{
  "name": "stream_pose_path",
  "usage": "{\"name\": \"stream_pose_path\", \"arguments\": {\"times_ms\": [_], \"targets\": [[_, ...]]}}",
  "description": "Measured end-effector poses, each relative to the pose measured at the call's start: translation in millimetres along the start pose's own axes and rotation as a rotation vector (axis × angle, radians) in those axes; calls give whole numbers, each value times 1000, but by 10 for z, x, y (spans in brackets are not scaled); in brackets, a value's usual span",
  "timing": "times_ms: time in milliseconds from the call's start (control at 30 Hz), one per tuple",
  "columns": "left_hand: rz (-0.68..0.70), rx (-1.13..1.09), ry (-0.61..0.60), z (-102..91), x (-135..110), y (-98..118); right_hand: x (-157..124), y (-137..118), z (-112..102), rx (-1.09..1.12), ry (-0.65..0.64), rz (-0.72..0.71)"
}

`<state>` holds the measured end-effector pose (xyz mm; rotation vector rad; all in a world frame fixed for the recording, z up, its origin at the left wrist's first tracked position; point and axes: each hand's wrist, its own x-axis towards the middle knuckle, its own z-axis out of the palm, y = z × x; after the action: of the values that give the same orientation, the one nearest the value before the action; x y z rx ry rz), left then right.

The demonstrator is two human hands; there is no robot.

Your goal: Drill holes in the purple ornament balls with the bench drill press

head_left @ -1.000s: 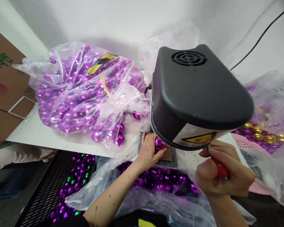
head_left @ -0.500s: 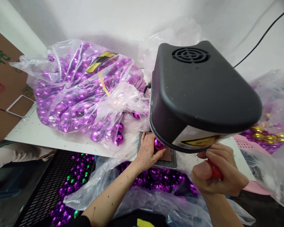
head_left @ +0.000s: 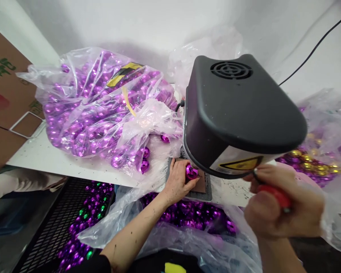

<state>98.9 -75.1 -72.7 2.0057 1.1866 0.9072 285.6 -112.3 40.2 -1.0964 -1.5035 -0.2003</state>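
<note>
My left hand (head_left: 177, 178) rests on a dark plate with a brown pad (head_left: 200, 184) and has its fingers and thumb around a shiny purple faceted ball (head_left: 191, 171). Above and to the right looms a black machine head (head_left: 244, 106) with a round vent and a yellow warning label; it hides part of what lies beneath. In front of its lower right edge, my right hand (head_left: 284, 204) is closed on a red handle (head_left: 274, 195) with a metal end. Whether this handle belongs to the machine cannot be seen.
A clear bag of purple balls (head_left: 93, 110) fills the table's left side. Below the edge, a plastic-lined container (head_left: 193, 216) and a black crate (head_left: 48, 220) hold more balls. At left stands a cardboard box (head_left: 11, 98); at right lies a bag with gold and purple balls (head_left: 318, 163).
My right hand has moved right with the red handle, out from the machine's front edge. My left hand stays around the ball on the plate. The view has shifted slightly.
</note>
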Motion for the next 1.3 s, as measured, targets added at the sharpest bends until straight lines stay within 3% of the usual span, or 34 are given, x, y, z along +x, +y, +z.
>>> {"name": "stream_pose_path", "arguments": {"times_ms": [100, 200, 400, 500, 600, 767, 933, 1067, 1167, 1300], "targets": [[7, -47, 59, -44, -26, 52, 417, -65, 6, -60, 138, 44], [-29, -100, 98, -220, -210, 134, 654, -54, 77, -108, 153, 101], [-118, 77, 3, -643, -857, 147, 719, -74, 141, 23, 154, 178], [-124, 124, -36, -729, -928, 78, 731, -94, 174, 59, 179, 182], [-109, 114, -18, -818, -720, 17, 746, -96, 192, 48, 194, 180], [-211, 77, -84, -953, -103, -117, 736, -89, 152, 57, 120, 246], [-285, 218, 176, -841, 573, -280, 727, -81, 157, 64, 132, 245], [-430, 292, 183, -710, 995, -395, 738, -89, 169, 45, 135, 265], [-447, 217, 164, -703, 1072, -439, 744, -98, 142, 31, 93, 274], [-431, 16, 142, -805, 769, -364, 762, -98, 115, 26, 36, 259]]}}
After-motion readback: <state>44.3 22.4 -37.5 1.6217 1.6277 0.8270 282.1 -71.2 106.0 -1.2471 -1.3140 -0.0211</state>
